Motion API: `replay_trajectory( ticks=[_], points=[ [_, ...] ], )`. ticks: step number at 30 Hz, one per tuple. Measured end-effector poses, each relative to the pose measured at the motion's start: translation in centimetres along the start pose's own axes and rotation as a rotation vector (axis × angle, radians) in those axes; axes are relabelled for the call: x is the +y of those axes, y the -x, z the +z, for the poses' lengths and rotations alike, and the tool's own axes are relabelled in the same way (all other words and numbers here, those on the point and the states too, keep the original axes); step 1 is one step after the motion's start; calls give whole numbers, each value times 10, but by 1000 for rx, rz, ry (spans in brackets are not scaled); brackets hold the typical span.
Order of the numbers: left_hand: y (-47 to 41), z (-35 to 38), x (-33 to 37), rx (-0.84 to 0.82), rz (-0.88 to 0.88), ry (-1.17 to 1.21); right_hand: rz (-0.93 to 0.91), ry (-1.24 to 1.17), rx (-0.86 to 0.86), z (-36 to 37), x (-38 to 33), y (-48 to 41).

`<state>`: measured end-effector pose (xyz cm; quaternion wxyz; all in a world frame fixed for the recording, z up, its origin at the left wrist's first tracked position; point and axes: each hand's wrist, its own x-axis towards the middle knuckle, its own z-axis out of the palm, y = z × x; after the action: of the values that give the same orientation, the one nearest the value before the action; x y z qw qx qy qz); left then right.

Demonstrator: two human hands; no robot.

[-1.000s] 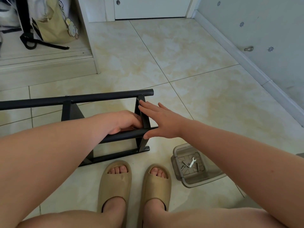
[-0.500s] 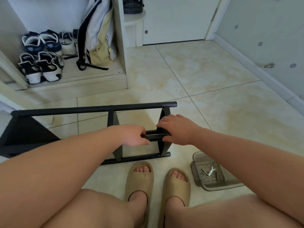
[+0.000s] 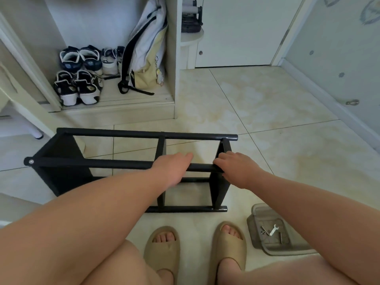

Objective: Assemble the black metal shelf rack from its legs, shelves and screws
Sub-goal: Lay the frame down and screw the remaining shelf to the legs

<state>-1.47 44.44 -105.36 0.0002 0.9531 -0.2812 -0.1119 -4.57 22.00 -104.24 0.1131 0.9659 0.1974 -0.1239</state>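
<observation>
Partly hidden: rack (image 3: 115, 133) tube under left hand (image 3: 174, 167), right hand (image 3: 238, 171); tray (image 3: 265, 210) half-covered.

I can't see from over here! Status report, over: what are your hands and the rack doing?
Copy: left hand flat on rack rail, right hand gripping it. Rack lying sideways on floor. Tray beside it, clear.

Sneakers (image 3: 80, 75) and a backpack (image 3: 144, 50) sit in the open cabinet (image 3: 115, 109).

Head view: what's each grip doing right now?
Left grip: open, fingers laid straight over the black bar.
Right grip: closed, fingers curled round that same black bar.
</observation>
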Motion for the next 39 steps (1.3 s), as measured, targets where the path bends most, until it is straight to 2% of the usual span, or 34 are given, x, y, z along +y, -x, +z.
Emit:
replay_trajectory(
  ticks=[3,11,15,21,25,31,39],
  points=[
    [-1,-8,4,111,-8,33,89,-20,84,-6,-1,5],
    [-16,-15,22,169,-52,92,272,-22,205,2,16,14],
    [-41,4,17,193,-92,47,317,-26,207,27,25,0],
    [-105,42,-13,233,-154,26,335,-191,182,80,46,-62],
    [-151,71,-39,202,-183,30,360,-269,203,110,50,-121],
    [-201,110,-67,137,-208,53,365,-319,134,153,59,-186],
    [-221,128,-72,224,-242,60,383,-338,117,157,67,-201]
  ],
)
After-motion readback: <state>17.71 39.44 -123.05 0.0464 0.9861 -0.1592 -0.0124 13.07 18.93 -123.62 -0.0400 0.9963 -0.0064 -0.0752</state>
